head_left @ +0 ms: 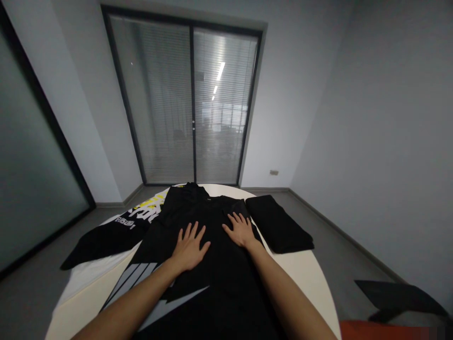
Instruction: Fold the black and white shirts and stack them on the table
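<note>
A black T-shirt point(219, 278) with a grey print on its left part lies spread over the table, its collar toward the far edge. My left hand point(190, 246) rests flat on the middle of the shirt, fingers spread. Near the shirt's right edge, my right hand point(241, 230) also lies flat on the cloth with its fingers apart. Just right of that hand is a folded black garment point(278, 224). Left of the shirt lies a heap of clothing point(116, 236) in black, white and yellow with lettering, partly covered by the shirt.
Beneath the clothes is a round, pale table point(314, 278). A dark chair part point(399, 296) and something orange-red point(382, 330) are at the lower right. Beyond the table stand glass doors with blinds point(166, 108), with grey walls around.
</note>
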The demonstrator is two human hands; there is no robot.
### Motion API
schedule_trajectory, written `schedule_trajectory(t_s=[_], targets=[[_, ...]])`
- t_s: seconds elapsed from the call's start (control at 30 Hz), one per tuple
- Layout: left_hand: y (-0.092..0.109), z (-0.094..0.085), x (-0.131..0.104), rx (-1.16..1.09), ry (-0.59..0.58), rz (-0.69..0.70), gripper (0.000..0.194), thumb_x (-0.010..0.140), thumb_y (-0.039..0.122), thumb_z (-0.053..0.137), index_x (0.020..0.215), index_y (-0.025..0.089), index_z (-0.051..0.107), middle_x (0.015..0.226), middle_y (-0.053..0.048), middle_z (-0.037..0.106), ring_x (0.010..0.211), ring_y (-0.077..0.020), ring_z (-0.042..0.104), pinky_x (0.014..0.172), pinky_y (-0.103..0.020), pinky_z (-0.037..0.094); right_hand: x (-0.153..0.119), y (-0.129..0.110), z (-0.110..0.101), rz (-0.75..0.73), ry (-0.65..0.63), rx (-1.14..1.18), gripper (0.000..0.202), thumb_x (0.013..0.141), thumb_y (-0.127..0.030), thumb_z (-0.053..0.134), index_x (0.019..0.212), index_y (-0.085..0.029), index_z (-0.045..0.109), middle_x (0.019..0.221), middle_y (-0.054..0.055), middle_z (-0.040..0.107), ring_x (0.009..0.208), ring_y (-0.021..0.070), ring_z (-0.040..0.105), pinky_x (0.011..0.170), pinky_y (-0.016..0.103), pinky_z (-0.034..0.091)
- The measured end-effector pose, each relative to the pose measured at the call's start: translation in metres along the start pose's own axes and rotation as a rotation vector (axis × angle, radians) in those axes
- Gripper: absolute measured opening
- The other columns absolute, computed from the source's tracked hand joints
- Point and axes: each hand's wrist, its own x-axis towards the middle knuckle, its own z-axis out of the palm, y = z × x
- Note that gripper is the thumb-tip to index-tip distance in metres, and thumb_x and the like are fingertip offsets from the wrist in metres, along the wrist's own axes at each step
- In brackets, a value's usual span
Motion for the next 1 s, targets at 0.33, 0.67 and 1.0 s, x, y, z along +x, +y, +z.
schedule_trajectory(t_s=[0.33,0.67,1.0], targets=[[0.028,-0.004,0.011,-0.022,0.074,0.025,0.067,0.094,0.054,0.042,0.154,0.025,0.036,0.163,-0.011,0.025,0.15,-0.035,0.021,0.12,-0.053,0.019,0.015,0.004,-0.039,0.435,0.118,-0.161,0.038,0.097,-0.012,0.036,0.123,-0.008,0.063,0.126,0.025,0.062,0.117,0.0308,0.06,0.088,0.038,0.048],[0.018,0.01,0.009,-0.174,0.098,0.052,0.061,0.096,0.057,0.038,0.149,0.028,0.046,0.161,-0.007,0.031,0.15,-0.0359,0.019,0.121,-0.054,0.017,0.034,0.014,-0.053,0.536,-0.039,-0.02,0.037,0.09,-0.018,0.051,0.123,-0.005,0.063,0.12,0.027,0.066,0.114,0.0326,0.065,0.088,0.04,0.05],[0.02,0.004,0.01,-0.26,0.103,-0.001,0.058,0.1,0.047,0.032,0.149,0.02,0.045,0.158,-0.006,0.037,0.15,-0.0318,0.023,0.122,-0.05,0.019,0.034,-0.02,-0.066,0.351,0.021,0.061,0.039,0.087,-0.013,0.051,0.124,-0.021,0.058,0.125,0.016,0.063,0.113,0.0307,0.064,0.088,0.04,0.051]])
